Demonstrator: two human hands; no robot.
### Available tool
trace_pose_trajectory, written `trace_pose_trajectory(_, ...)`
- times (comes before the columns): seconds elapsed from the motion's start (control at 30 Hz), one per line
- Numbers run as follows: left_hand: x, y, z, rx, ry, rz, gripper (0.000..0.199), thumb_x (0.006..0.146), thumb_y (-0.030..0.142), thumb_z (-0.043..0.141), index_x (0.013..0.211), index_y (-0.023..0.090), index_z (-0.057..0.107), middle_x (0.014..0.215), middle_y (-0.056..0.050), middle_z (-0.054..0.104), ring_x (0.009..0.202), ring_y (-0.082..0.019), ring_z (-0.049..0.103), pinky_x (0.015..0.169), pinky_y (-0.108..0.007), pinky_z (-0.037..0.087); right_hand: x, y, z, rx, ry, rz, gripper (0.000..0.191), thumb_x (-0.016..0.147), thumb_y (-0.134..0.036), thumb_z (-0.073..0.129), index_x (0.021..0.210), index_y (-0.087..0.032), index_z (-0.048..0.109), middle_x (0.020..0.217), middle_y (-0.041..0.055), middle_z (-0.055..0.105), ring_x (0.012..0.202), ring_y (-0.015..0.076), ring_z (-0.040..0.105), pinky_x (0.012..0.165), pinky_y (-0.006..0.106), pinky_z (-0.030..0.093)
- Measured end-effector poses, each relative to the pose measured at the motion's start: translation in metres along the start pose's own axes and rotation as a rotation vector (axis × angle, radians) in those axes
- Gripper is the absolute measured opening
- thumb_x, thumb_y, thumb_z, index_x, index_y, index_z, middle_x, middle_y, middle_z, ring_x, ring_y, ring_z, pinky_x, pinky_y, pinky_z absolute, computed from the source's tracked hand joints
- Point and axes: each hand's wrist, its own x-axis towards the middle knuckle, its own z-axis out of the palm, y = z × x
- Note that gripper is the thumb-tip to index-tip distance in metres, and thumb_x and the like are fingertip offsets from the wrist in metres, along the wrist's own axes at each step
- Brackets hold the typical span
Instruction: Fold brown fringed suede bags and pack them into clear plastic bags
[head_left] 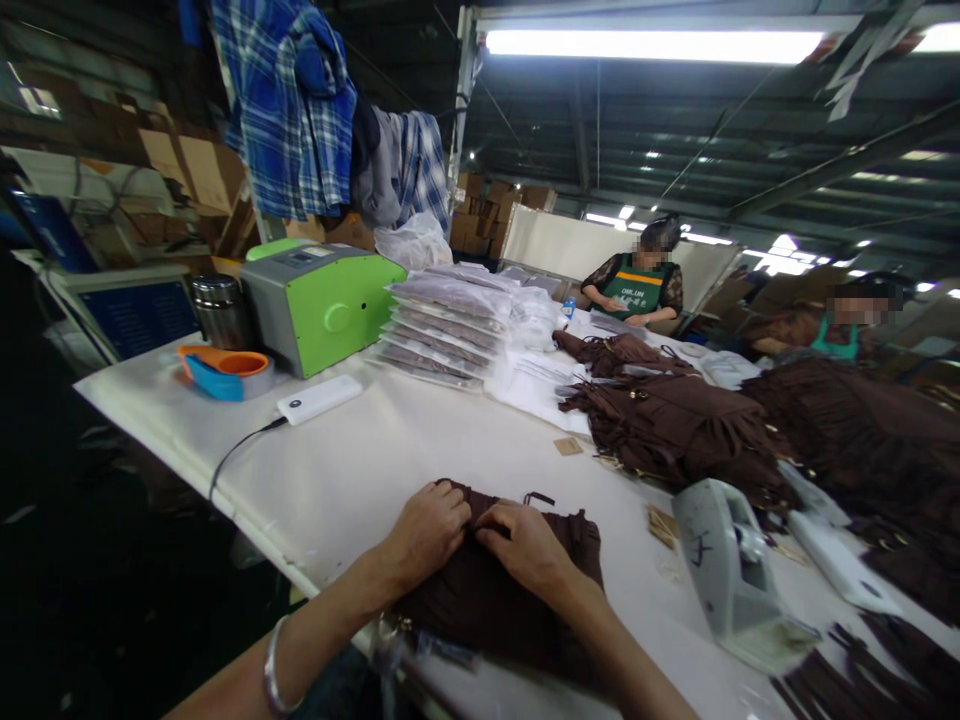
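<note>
A dark brown fabric item lies folded at the near edge of the table, with a thin loop at its far edge and a small gold-coloured metal piece near its left corner. Whether it is a garment or a bag I cannot tell. My left hand has its fingers curled closed on the fabric near the upper left edge. Beside it, my right hand pinches the same fabric, its fingertips pointing toward the left hand. The near part of the item is partly hidden by my right forearm.
A green and grey machine, a steel flask, orange and blue tape-like rings and a white power bank stand left. Bagged packs are stacked behind. Brown fabric piles and a tape dispenser lie right. Two people work beyond.
</note>
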Motion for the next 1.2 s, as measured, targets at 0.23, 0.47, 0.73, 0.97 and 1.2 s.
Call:
trace_pose_trajectory(0.23, -0.021, -0.003, -0.018, -0.079, -0.053, 0.125, 0.004, 0.087, 0.022, 0.058, 0.086, 0.021, 0.062, 0.09, -0.003, 0.063, 0.087, -0.02, 0.055, 0.077, -0.034, 0.042, -0.026, -0.024, 0.015, -0.406, -0.033, -0.103, 0.012, 0.086, -0.022, 0.06, 0.094, -0.02, 0.069, 0.098, 0.0051, 0.066, 0.097, 0.0223, 0.055, 0.087, 0.034, 0.041)
trace_pose_trajectory(0.47, 0.009, -0.011, -0.043, -0.217, 0.049, -0.058, 0.027, 0.095, 0.034, 0.048, 0.112, 0.018, 0.062, 0.118, -0.009, 0.065, 0.111, -0.023, 0.057, 0.096, -0.037, 0.042, -0.049, -0.036, 0.012, -0.382, -0.088, -0.125, 0.011, 0.09, -0.027, 0.056, 0.087, -0.023, 0.067, 0.094, -0.0001, 0.068, 0.091, 0.018, 0.058, 0.084, 0.03, 0.04)
trace_pose_trajectory(0.73, -0.005, -0.001, -0.022, -0.245, -0.276, -0.007, 0.066, 0.092, 0.054, 0.048, 0.146, 0.019, 0.034, 0.151, -0.013, 0.034, 0.14, -0.026, 0.031, 0.116, -0.048, 0.02, -0.001, 0.037, -0.075, -0.539, -0.031, 0.16, 0.024, 0.091, -0.02, 0.049, 0.104, -0.022, 0.068, 0.105, 0.0062, 0.068, 0.099, 0.0185, 0.061, 0.085, 0.026, 0.04)
trace_pose_trajectory(0.97, -0.01, 0.006, -0.045, -0.347, -0.124, -0.009, 0.037, 0.094, 0.043, 0.051, 0.124, 0.023, 0.059, 0.119, -0.005, 0.068, 0.111, -0.022, 0.06, 0.108, -0.043, 0.035, 0.029, 0.075, -0.057, -0.546, -0.136, 0.14, 0.024, 0.081, -0.006, 0.052, 0.09, -0.019, 0.07, 0.096, 0.0076, 0.068, 0.095, 0.0189, 0.059, 0.075, 0.026, 0.039)
trace_pose_trajectory(1.2, 0.021, 0.03, -0.037, -0.351, -0.044, 0.091, 0.033, 0.091, 0.034, 0.058, 0.121, 0.02, 0.06, 0.123, -0.007, 0.065, 0.114, -0.025, 0.059, 0.101, -0.041, 0.043, 0.009, 0.052, -0.07, -0.574, -0.084, 0.133, 0.021, 0.088, -0.012, 0.044, 0.1, -0.017, 0.061, 0.094, 0.0079, 0.068, 0.085, 0.0185, 0.06, 0.07, 0.028, 0.036)
